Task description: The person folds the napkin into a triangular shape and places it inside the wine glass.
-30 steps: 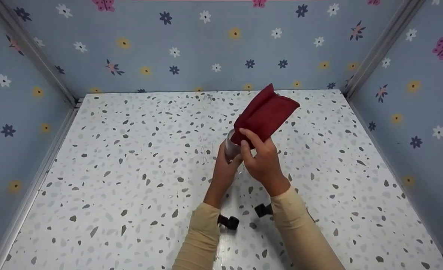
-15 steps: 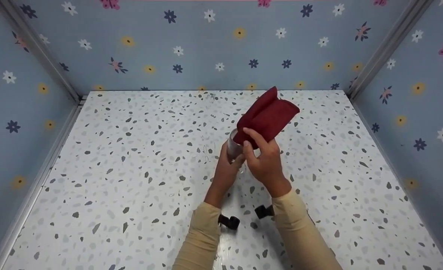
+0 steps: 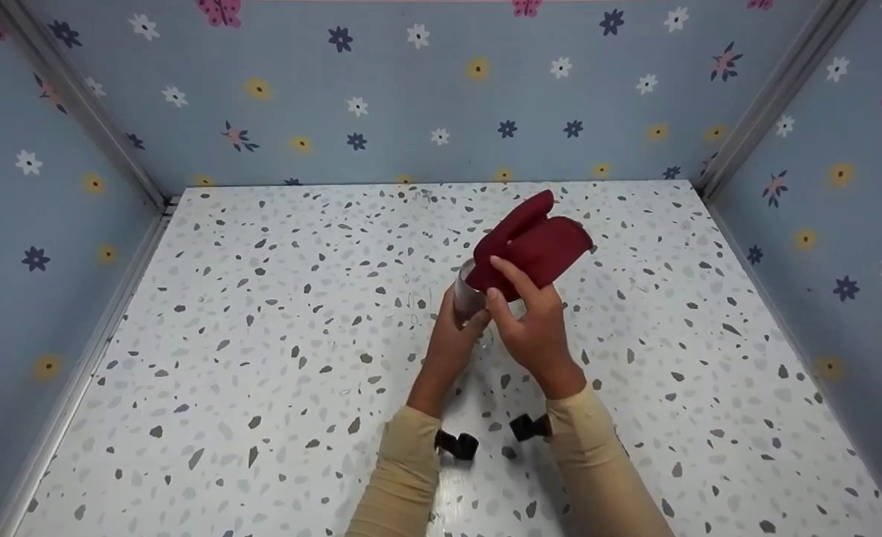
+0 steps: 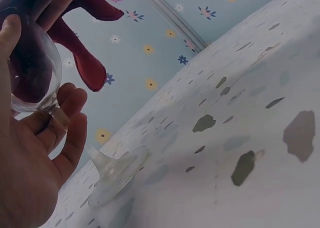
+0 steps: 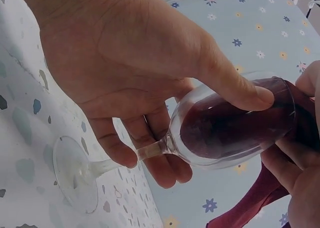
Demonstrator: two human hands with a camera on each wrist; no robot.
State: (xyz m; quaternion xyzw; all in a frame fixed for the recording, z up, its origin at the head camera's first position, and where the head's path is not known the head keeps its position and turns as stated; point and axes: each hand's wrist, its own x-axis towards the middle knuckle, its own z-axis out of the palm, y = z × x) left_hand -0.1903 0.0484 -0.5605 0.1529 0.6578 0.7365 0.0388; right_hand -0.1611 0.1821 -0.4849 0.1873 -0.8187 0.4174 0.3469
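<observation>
My left hand [image 3: 450, 339] holds a clear wine glass [image 5: 225, 155], tilted, with the thumb over the bowl and the other fingers around the stem. Its round foot [image 4: 120, 175] points down and away from the cloth. Part of a dark red cloth [image 3: 545, 250] is packed inside the bowl, and the remainder spreads out past the rim in two folded flaps. At the rim, my right hand [image 3: 536, 324] pinches the cloth between thumb and fingers. In the right wrist view that hand is cut off by the right edge.
Beneath the hands lies a white speckled tabletop [image 3: 262, 373]. Blue flower-patterned panels [image 3: 426, 89] stand at the back and both sides, joined by grey metal corner posts [image 3: 773, 97]. Small black wrist mounts [image 3: 457, 445] stick out from the sleeves.
The cloth's loose flaps have sunk lower and closer to the glass, and they spread further apart. My right hand has shifted slightly down and right; the left still grips the glass.
</observation>
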